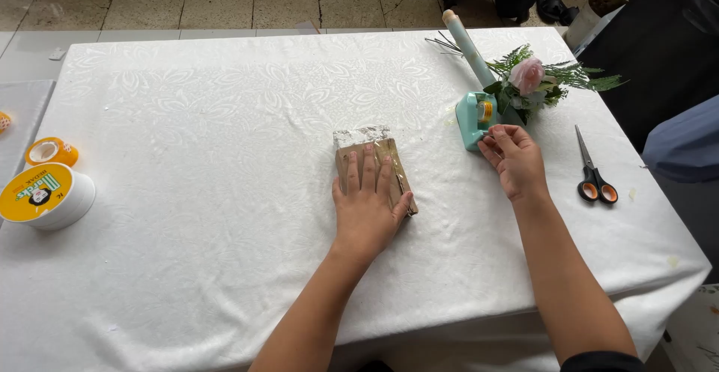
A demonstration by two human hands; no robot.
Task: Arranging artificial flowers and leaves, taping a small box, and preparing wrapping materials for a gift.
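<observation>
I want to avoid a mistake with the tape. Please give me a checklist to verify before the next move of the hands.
1. Left hand flat on the brown box, holding it down: ok.
2. Right hand at the teal tape dispenser, fingertips at its front: ok.
3. Tape end actually pinched: cannot tell, too small to see.
4. Box flap closed under the hand: cannot tell, hidden.
5. Scissors lie apart from both hands, to the right: ok.
6. Flower bunch just behind the dispenser: not ok, very close.
</observation>
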